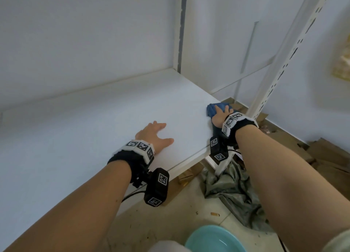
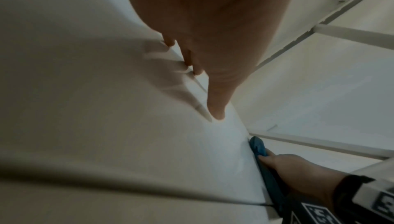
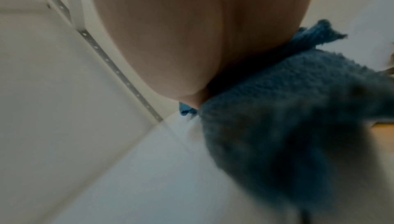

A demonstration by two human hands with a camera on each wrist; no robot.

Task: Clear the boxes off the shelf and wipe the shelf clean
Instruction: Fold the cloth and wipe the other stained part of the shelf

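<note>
At centre right of head view, right hand [image 1: 220, 114] flat on blue cloth [image 1: 214, 108], fingers straight, pressing it at shelf [image 1: 94, 123] right edge. Left hand [image 1: 155, 133] spread flat on shelf, holding nothing. No boxes on shelf: wiping step underway. Next: sweep cloth leftward across board. Teal basin [image 1: 208, 238] at lower frame, contents unclear.

teal basin [image 1: 212, 240], grey cloth [image 1: 231, 191] on floor

One shelf [image 1: 85, 123], one blue cloth [image 1: 214, 109], two hands, one basin [image 1: 212, 240].
</note>
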